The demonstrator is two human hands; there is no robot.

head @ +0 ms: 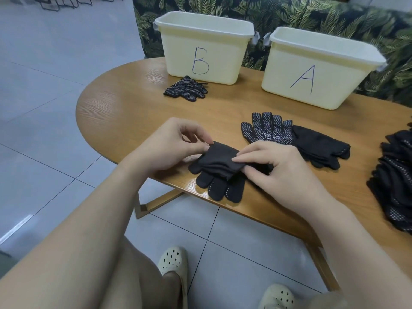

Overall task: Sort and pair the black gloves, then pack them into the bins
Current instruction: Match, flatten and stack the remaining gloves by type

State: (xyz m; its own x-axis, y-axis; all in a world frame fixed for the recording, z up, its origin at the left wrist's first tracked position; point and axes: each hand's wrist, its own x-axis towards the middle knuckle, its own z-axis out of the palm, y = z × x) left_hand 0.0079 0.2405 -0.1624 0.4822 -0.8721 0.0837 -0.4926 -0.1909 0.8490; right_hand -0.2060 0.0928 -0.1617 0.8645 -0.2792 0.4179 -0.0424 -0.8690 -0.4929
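A pair of black gloves lies at the near edge of the wooden table, its cuff folded over and its fingers pointing toward me. My left hand pinches the folded cuff's left corner. My right hand grips the cuff's right side, thumb on top and fingers under it. Beyond them a dotted black glove lies flat, palm up, beside a plain-side pair. A folded dotted pair sits in front of bin B. Bin A stands to the right.
A tall stack of black dotted gloves fills the table's right edge. Behind the bins is a leaf-patterned sofa. Grey tiled floor lies to the left and below, with my feet in pale clogs under the table edge.
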